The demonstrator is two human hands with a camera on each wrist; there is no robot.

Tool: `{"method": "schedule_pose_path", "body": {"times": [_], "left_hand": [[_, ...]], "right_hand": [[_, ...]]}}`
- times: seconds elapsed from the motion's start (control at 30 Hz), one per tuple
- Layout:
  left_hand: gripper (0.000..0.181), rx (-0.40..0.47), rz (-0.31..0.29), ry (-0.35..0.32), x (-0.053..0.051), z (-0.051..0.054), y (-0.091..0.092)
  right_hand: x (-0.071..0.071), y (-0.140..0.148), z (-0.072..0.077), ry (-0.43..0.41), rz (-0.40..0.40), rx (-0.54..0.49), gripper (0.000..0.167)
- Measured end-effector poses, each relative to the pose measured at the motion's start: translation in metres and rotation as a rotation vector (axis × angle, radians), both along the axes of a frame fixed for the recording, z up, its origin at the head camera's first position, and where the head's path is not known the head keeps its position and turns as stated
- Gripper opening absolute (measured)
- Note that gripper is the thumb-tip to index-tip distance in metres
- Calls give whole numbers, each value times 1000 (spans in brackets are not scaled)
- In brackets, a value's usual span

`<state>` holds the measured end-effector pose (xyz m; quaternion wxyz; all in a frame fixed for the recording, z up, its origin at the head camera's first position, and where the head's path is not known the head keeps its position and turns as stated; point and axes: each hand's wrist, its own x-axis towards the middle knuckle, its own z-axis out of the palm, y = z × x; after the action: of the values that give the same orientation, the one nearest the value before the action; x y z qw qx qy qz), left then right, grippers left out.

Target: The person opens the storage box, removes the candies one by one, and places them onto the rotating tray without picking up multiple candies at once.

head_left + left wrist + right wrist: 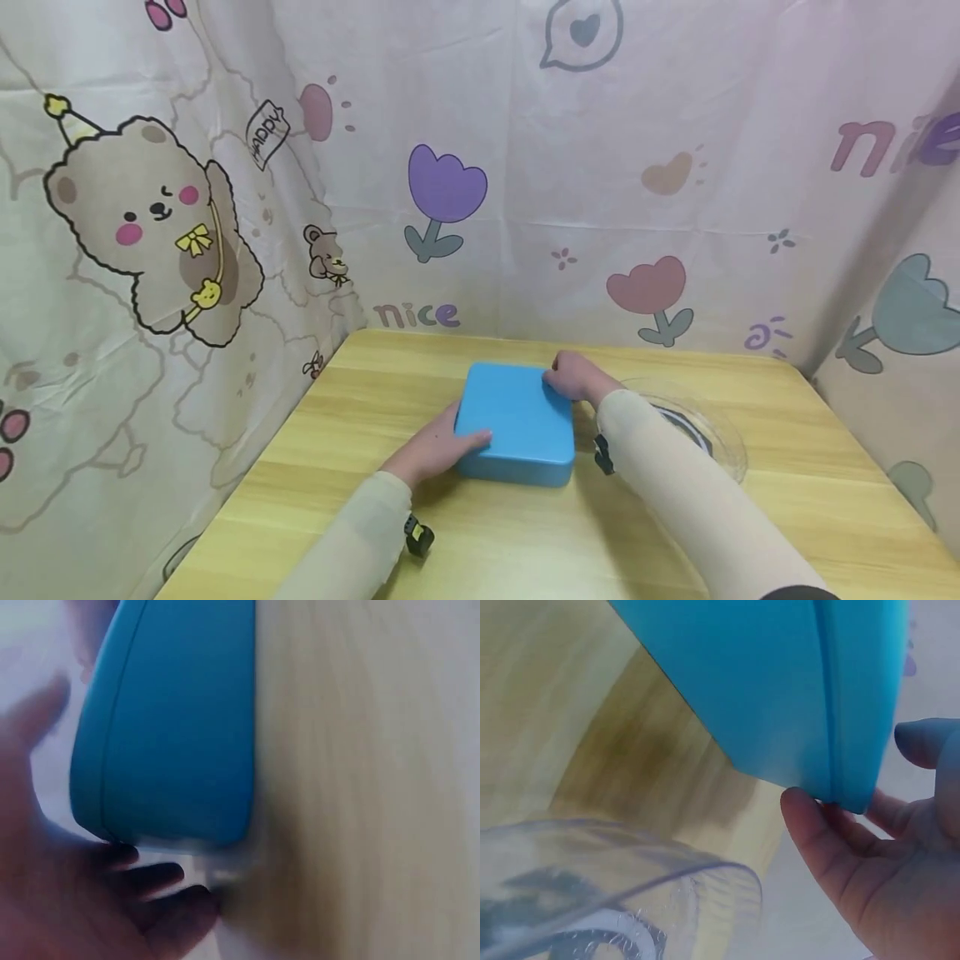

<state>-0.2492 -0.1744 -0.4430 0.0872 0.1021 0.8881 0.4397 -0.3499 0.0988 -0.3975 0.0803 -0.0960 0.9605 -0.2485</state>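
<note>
A blue box [517,417] with a fitted lid lies on the wooden table. My left hand [435,446] is at its left side, thumb extended over the near left of the lid. In the left wrist view that hand [75,900] has its fingers beside the end of the box [180,727] and its thumb apart from it. My right hand [581,379] is at the far right corner. The right wrist view shows this hand [900,870] with fingertips curled at the lid's edge on the box [742,682], thumb raised off the surface.
Right of the box, partly behind my right forearm, stands a round clear plastic container [731,433] with something dark and white in or under it. A printed curtain [510,275] hangs along the back and sides of the table [390,375].
</note>
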Motion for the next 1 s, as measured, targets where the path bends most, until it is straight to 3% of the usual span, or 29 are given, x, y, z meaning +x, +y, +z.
{"method": "schedule_pose_path", "body": {"times": [0.17,0.37,0.5,0.67,1.0], "left_hand": [[81,-62,95,3,0,8,5],[66,-99,126,-13,-9,22,7],[60,-101,137,-22,-17,22,7],[58,-108,166,-24,-19,21,7],[54,-91,159,-25,-20,22,16]], "right_hand": [[21,6,-1,13,12,-9,57],[38,9,-7,29,-10,-73,68],[49,9,-8,34,-26,-101,71],[62,7,-13,23,-43,-170,70],[71,13,-23,25,-112,-214,69]]}}
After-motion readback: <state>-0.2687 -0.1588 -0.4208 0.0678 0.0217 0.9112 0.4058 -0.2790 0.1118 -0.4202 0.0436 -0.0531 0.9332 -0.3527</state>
